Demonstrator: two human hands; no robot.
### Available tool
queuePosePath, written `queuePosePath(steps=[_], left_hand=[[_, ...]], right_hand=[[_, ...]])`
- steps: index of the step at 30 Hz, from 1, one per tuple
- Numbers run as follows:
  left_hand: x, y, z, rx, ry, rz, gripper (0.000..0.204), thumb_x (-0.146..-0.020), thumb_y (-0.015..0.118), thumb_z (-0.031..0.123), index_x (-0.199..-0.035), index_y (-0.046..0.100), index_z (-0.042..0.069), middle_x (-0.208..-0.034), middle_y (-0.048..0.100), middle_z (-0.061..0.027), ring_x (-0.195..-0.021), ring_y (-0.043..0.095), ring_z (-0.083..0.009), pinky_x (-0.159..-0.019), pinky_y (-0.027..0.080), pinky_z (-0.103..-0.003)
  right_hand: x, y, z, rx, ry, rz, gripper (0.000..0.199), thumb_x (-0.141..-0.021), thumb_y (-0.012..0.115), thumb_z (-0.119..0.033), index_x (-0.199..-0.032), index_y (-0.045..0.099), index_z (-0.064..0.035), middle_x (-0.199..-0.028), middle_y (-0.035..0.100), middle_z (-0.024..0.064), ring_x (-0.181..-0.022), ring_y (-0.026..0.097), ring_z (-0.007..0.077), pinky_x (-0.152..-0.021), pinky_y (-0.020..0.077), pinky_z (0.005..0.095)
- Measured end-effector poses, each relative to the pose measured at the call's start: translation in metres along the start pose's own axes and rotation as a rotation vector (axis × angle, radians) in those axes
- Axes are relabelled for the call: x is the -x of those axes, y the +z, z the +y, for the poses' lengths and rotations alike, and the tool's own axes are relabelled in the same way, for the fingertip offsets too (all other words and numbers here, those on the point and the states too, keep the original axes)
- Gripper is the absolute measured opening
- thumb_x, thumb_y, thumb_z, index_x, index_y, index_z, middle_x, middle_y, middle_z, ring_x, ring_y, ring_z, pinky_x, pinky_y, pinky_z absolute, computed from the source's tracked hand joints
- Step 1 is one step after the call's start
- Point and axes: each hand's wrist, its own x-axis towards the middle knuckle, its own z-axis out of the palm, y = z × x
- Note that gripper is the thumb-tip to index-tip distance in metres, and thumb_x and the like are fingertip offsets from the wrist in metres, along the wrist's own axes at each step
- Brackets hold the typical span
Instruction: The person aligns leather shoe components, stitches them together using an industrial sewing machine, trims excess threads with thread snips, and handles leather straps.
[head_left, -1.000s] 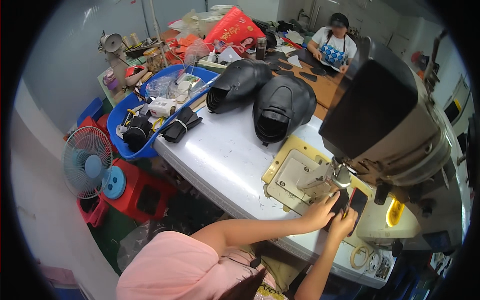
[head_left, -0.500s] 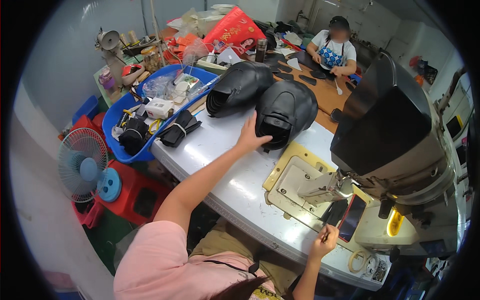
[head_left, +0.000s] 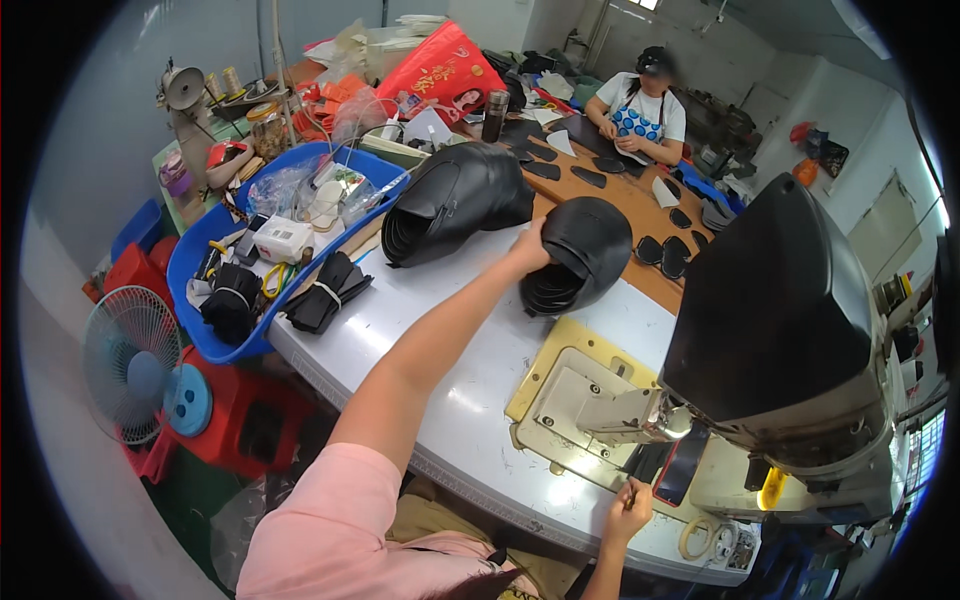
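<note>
A nested stack of curved black leather-like pieces [head_left: 598, 240] stands on the white table by the sewing machine's yellow-edged base. My left hand [head_left: 530, 250] grips its left side, the fingertips hidden behind the top piece. To the left lies a second, longer black stack [head_left: 460, 190], its layered edges facing me. My right hand [head_left: 628, 508] is closed near the table's front edge, next to the machine bed. Something small and dark shows between its fingers, too small to name. A phone-like dark slab with a red edge [head_left: 682, 466] lies beyond that hand.
The sewing machine's big black head [head_left: 770, 310] fills the right side. A blue basin [head_left: 225, 345] of odds and ends and a tied black bundle [head_left: 328, 292] sit left. A fan [head_left: 135, 365] stands beside red stools. Across the brown table [head_left: 610, 205], a person handles pieces.
My left hand has shifted from the right stack's near opening up along its left side and closed on it. That stack has turned and looks shorter. The view has swung slightly.
</note>
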Motion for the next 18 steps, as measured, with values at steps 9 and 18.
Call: queuePosePath(steps=[9,18], left_hand=[[-0.025,0.036,0.01,-0.118,-0.166,-0.124,0.099,-0.058,0.076,0.024,-0.136,0.015,0.014,-0.128,0.034,-0.0227,-0.115,0.04,-0.0372,-0.094,0.036,-0.038],[0.029,-0.069,0.022,-0.177,0.307,-0.075,0.069,-0.066,0.071,0.022,-0.125,0.041,0.001,-0.13,0.04,-0.0148,-0.116,0.041,-0.0276,-0.094,0.035,-0.033]], right_hand=[[0.0,-0.001,0.001,0.047,0.053,0.034,0.009,-0.072,0.052,0.008,-0.08,0.053,0.0046,-0.07,0.051,0.0122,-0.056,0.048,0.0207,-0.051,0.0392,0.0279],[-0.019,0.011,-0.041,-0.075,-0.115,0.099,0.011,-0.074,0.051,0.011,-0.082,0.054,0.0042,-0.072,0.053,0.0135,-0.058,0.049,0.0196,-0.049,0.0393,0.0255]])
